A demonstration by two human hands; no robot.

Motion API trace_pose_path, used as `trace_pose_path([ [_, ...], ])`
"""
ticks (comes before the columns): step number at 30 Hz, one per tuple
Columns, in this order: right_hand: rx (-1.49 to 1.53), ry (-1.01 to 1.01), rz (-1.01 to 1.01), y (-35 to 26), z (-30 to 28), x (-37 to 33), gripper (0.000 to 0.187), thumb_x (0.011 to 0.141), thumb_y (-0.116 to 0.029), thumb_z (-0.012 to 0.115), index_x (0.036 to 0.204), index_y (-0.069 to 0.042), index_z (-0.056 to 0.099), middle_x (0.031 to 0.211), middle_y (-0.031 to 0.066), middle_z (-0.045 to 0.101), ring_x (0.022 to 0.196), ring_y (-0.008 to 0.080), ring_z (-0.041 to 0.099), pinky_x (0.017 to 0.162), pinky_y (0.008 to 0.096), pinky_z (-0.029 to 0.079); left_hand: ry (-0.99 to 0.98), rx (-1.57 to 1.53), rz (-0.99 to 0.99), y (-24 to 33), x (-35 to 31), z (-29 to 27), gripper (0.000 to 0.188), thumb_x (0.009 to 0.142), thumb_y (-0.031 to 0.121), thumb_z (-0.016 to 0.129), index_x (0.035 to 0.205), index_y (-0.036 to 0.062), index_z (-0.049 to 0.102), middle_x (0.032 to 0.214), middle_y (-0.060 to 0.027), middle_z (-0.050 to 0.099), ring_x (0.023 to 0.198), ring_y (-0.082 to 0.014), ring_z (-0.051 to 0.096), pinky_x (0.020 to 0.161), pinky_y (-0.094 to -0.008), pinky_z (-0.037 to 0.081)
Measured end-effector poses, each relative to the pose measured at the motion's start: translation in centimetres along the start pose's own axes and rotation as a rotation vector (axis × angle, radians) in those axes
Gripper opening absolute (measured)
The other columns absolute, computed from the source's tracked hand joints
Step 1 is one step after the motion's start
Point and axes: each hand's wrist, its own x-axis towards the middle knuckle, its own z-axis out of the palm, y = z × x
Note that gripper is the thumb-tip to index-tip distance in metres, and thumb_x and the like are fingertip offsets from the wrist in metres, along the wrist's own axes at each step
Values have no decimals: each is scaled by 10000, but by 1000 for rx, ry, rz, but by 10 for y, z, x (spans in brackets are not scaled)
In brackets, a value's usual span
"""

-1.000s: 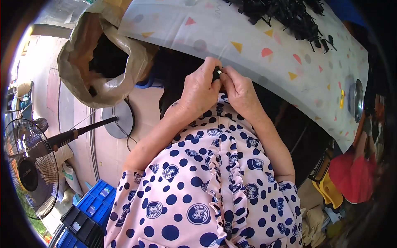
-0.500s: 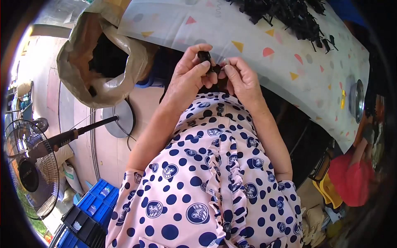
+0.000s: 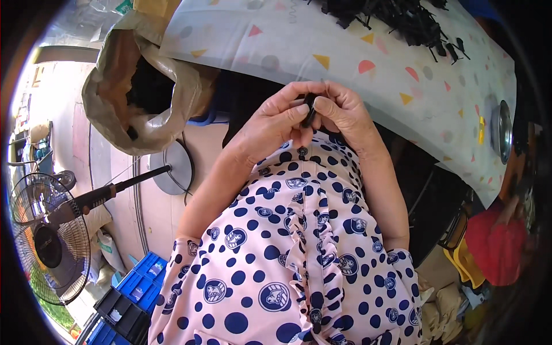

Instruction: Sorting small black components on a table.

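Left hand (image 3: 265, 123) and right hand (image 3: 346, 118) have closed together since half a second ago, when a gap showed between the right fingers and the dark thing in the left; now their fingertips meet around one small black piece (image 3: 309, 110). That piece sits tilted in front of the person's body, just short of the near edge of the table (image 3: 374, 86). Both grips are narrow: the left thumb and fingers pinch the piece from one side, the right thumb bears on it from the other, and its far end is partly hidden by fingers. Writing is scarce: pale lettering crosses the hub of the fan (image 3: 48, 246), and light labels show on a blue crate (image 3: 138, 283) and the black crate (image 3: 118, 313), their print too small to tell. Round dark emblems and dots cover the pale pink shirt (image 3: 248, 276), and coloured triangles and part-circles pattern the table covering. The whole view has shifted a little, so the fan and crates appear slightly farther right than before. Well apart from the hands, a heap of black pieces (image 3: 397, 23) lies toward the table's far side, a metal bowl (image 3: 505, 132) stands at its right end beside a small yellow item (image 3: 481, 130), and an open sack (image 3: 190, 100) is at left, dark inside
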Motion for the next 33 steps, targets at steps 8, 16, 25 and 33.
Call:
trace_pose_path([
  [8, -291, 160, -142, 0, 23, 0, 256, 939, -224, 588, 1111, -35, 572, 814, -44, 568, 640, 5, 484, 559, 151, 404, 198, 763, 296, -12, 3, 9, 380, 928, -3, 497, 1305, 17, 447, 1054, -51, 579, 888, -90, 589, 784, -220, 501],
  [16, -153, 214, -75, -3, 54, -1, 386, 1000, -268, 456, 1281, -3, 463, 650, -74, 451, 475, -6, 329, 414, 154, 226, 398, 590, 386, -12, 0, 2, 336, 906, -29, 494, 1238, 20, 504, 854, -35, 577, 737, -77, 540, 697, -223, 495],
  [25, -83, 192, -107, 21, 51, 7, 278, 989, -126, 456, 1239, -5, 467, 955, 1, 537, 774, 33, 499, 651, 166, 441, 446, 501, 403, -20, -2, -2, 316, 920, -17, 480, 1229, 34, 522, 861, -33, 597, 772, -70, 549, 703, -219, 507],
  [33, -171, 238, 37, 4, 51, 8, 242, 975, -120, 469, 1191, -15, 502, 820, -14, 539, 725, 40, 507, 654, 169, 436, 545, 970, 518, -17, 2, 3, 325, 868, -64, 533, 1177, 33, 556, 896, -117, 648, 754, -151, 614, 692, -253, 505],
])
